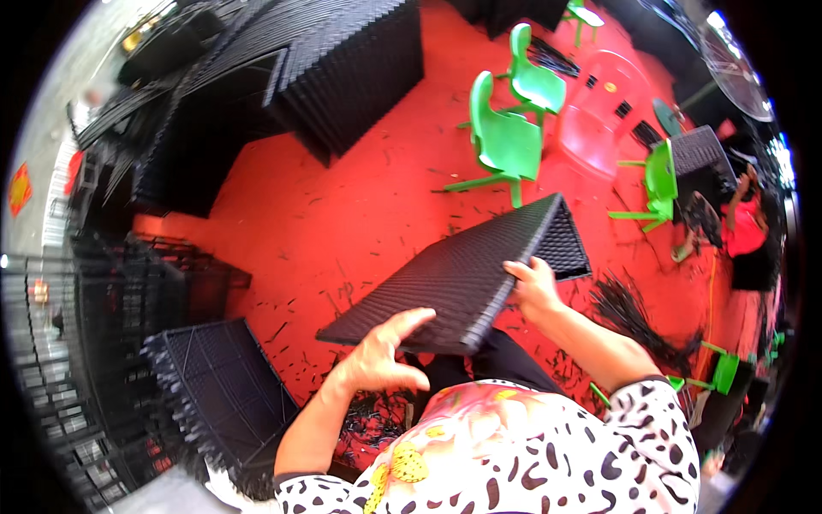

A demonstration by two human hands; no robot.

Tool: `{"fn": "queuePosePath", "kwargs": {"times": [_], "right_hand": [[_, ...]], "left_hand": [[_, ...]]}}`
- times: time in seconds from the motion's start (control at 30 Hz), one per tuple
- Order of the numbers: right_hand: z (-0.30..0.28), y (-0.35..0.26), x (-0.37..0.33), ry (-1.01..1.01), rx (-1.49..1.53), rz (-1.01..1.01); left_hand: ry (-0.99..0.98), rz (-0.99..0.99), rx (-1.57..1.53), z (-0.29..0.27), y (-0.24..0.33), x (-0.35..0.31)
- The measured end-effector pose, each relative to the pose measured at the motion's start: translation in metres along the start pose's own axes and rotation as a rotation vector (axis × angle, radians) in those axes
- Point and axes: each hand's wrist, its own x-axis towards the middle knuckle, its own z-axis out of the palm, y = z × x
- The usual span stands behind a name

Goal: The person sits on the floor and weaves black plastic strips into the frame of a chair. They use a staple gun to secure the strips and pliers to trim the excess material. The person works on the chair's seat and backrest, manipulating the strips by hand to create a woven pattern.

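Note:
A black woven wicker piece (445,278) is tilted in front of my body. It has a broad flat face and a second side (562,240) folded at an angle to it on the right. My right hand (535,289) grips its near right edge, the thumb on top and the other fingers partly hidden behind. My left hand (383,353) is at the near left corner, thumb and fingers spread apart. Its fingertips overlap the woven face, and I cannot tell whether they touch it.
Green plastic chairs (507,137) and a pink transparent table (591,141) stand ahead. Stacked black wicker panels (351,81) rise at the far left. A black framed panel (224,385) leans at the left. Black strips (629,313) litter the red floor (287,201). Another person (743,223) is at the far right.

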Motion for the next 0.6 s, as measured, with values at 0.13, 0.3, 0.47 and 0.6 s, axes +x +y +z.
{"fn": "queuePosePath", "kwargs": {"times": [0.13, 0.3, 0.47, 0.6], "right_hand": [[0.037, -0.001, 0.002, 0.017, 0.051, 0.113], [0.057, -0.028, 0.029, -0.383, -0.534, 0.036], [-0.022, -0.052, 0.142, 0.071, -1.144, -0.556], [-0.094, -0.071, 0.208, 0.394, -1.619, -0.179]], "left_hand": [[0.626, -0.021, 0.610, 0.007, -0.019, 0.005], [0.870, -0.078, 0.323, -0.067, -0.079, 0.023], [1.015, -0.136, 0.173, -0.125, -0.144, 0.001], [1.097, -0.210, 0.048, -0.161, -0.170, -0.015]]}}
